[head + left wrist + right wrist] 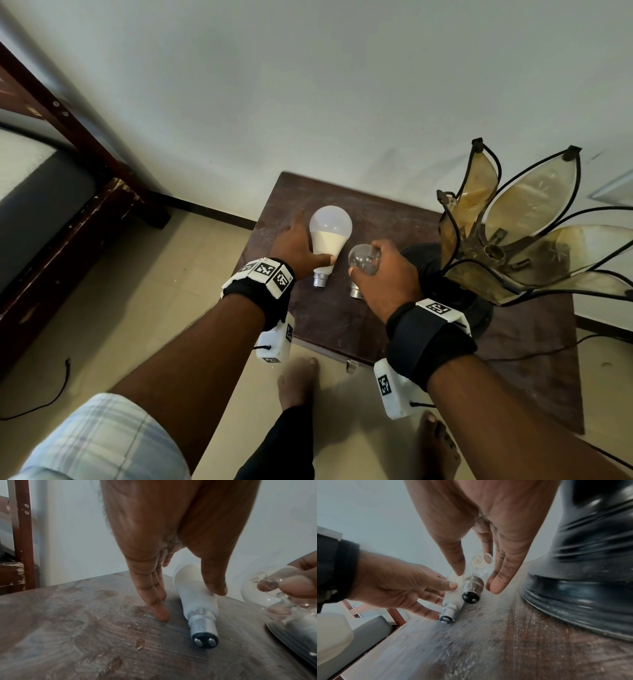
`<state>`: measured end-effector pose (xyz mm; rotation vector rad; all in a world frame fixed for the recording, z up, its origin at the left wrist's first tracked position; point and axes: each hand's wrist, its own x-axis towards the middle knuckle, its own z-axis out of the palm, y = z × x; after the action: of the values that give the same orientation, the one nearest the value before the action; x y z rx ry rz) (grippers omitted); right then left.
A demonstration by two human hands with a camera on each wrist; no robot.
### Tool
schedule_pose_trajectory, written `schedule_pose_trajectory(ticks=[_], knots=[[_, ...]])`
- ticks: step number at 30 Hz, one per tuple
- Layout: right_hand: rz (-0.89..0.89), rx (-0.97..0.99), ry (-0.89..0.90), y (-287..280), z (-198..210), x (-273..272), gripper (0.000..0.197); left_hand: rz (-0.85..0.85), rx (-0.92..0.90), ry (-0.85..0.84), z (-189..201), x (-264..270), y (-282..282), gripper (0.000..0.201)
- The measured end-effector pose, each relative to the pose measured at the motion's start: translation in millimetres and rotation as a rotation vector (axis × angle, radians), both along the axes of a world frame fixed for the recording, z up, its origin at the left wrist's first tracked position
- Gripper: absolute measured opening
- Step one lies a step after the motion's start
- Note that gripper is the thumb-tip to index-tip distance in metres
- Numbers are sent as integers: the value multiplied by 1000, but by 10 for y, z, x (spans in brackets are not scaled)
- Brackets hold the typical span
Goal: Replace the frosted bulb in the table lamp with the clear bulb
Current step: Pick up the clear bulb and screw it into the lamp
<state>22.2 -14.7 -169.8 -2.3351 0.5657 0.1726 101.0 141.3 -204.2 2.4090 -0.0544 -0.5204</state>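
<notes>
Soft, even daylight, perhaps from the left, lights the pale wall (308, 85) and throws faint shadows on the table (342, 325), while both wrist views are dimmer, smeared at the near table edge and strongly bent at their borders, with glare on the lamp base (590, 574).

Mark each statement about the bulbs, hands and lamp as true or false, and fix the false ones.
1. The frosted bulb lies on the table. True.
2. The right hand grips the frosted bulb. False: it holds the clear bulb.
3. The lamp socket holds a bulb. False: it looks empty.
4. The left hand touches the frosted bulb. True.
5. Both bulbs' metal caps point toward the wall. False: they point toward the person.
</notes>
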Motion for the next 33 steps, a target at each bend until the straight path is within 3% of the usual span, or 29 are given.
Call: schedule_pose_trajectory(ticks=[7,22,33], knots=[[-25,-11,20,-20,-54,56,58,32,5,-5,-37,-8,-43,99],[-27,58,-8,13,49,-140,58,44,26,-17,94,-180,4,99],[286,142,-87,188,997,-982,51,80,-12,-99,736,-523,123,88]])
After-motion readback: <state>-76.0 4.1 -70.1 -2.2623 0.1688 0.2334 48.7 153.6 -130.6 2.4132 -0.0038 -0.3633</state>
